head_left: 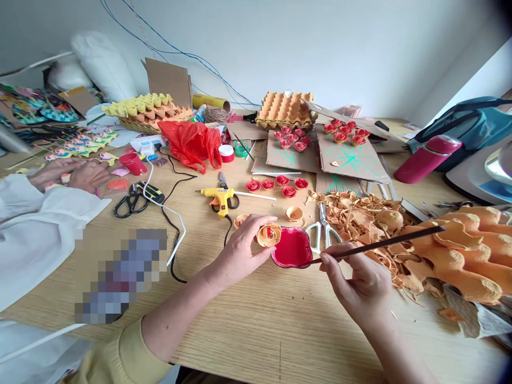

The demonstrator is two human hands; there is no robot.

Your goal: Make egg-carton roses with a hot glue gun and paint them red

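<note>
My left hand (245, 242) pinches an orange paper-pulp rose (269, 234) whose centre is partly red. Beside it lies a shallow dark-rimmed dish of red paint (293, 247). In my right hand (356, 274) is a slim dark paintbrush (382, 240), held like a pen, its tip down at the dish's lower right edge. Just behind the dish sit an unpainted orange cup-shaped piece (295, 214) and white-handled scissors (323, 226). Farther back, several red roses (285, 184) rest on the table.
A yellow hot glue gun (219, 198) with cord lies left of centre. Orange scraps (360, 218) and egg trays (468, 250) fill the right, near a pink flask (428, 157). Cardboard pieces (352, 160) bear more red roses. At left, another person's hands (86, 173) work.
</note>
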